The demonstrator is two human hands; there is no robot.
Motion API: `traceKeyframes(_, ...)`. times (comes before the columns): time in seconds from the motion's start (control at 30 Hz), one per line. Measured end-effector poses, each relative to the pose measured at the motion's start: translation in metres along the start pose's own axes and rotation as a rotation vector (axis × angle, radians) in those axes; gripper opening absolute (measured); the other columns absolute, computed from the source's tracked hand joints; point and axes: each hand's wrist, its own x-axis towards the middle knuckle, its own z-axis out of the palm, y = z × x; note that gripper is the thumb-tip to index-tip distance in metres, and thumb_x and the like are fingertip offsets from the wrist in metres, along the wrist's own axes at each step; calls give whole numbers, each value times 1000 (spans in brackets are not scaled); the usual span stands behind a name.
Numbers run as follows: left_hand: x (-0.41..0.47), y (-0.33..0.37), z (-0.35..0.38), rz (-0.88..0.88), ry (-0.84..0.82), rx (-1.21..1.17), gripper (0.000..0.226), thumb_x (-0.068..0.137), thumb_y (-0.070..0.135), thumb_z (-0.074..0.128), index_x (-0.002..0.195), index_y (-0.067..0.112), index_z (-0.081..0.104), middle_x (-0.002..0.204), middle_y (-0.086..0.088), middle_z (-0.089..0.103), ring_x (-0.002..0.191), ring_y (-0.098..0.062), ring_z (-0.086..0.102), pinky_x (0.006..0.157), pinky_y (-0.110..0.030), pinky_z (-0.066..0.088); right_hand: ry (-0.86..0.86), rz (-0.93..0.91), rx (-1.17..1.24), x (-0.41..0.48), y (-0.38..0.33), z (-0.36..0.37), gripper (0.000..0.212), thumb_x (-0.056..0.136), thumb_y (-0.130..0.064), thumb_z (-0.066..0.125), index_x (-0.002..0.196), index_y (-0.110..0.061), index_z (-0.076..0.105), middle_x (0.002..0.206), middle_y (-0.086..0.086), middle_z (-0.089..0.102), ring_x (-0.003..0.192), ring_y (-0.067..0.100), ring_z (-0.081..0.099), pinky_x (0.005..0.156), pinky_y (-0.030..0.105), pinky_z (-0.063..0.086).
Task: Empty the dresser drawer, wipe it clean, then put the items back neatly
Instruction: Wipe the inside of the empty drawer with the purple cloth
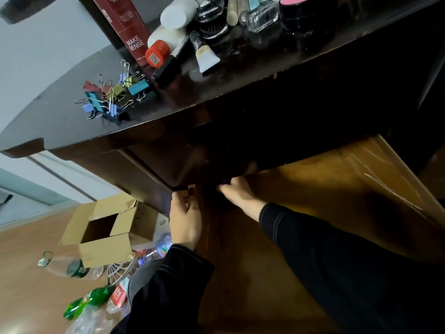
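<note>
The dark wooden dresser (pixel 216 92) fills the upper frame. Its drawer (pixel 337 201) is pulled out below the top, showing a light wood bottom under shiny clear film. My left hand (pixel 185 220) grips the drawer's dark left corner (pixel 178 188). My right hand (pixel 237 192) reaches into the shaded back of the drawer, blurred, with its fingers curled on a small purple thing (pixel 226 181) that is mostly hidden. Removed items lie on the dresser top: several coloured binder clips (pixel 113 97), a red jar (pixel 157 53), a white tube (pixel 206 54) and a red box (pixel 127 27).
More bottles and black jars (pixel 305 13) crowd the back of the dresser top. On the wooden floor at the left stand an open cardboard box (pixel 106 227), a clear bottle (pixel 69 268), a green bottle (pixel 84 302) and other plastic litter.
</note>
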Motion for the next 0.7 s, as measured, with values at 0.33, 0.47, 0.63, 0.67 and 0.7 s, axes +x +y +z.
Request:
traceKeyframes(0.33,3,1,1,-4,27,-155,17,97,5,52,112,11,56,92,11,58,83,-2,52,72,-19,42,-54,-230,-393,13,12,8,36,94,-5,55,128,-16,59,115,6,65,105,30,63,87,43,55)
traceKeyframes(0.47,4,-1,3,3,36,-140,16,97,5,52,112,11,56,91,11,57,80,3,51,69,-14,40,13,-95,-100,15,-5,15,30,94,-6,57,124,-5,61,103,6,65,103,29,63,74,30,54)
traceKeyframes(0.63,3,2,2,-10,39,-153,15,97,5,52,110,10,57,90,10,58,85,-10,53,76,-27,40,-73,-117,-363,14,-6,15,20,94,-2,50,113,-7,56,100,11,59,92,31,59,76,38,47)
traceKeyframes(0.67,3,2,2,-18,38,-156,14,96,5,52,108,12,57,90,10,58,84,-10,53,76,-29,41,-89,-94,-367,17,-10,11,12,97,-5,48,105,-10,56,94,3,54,86,25,55,76,35,43)
traceKeyframes(0.7,3,2,2,-23,36,-158,15,96,5,52,107,14,57,90,10,59,83,-8,53,76,-29,42,-99,-84,-339,21,-14,8,11,101,-9,46,104,-12,57,96,-3,51,87,20,51,78,32,40)
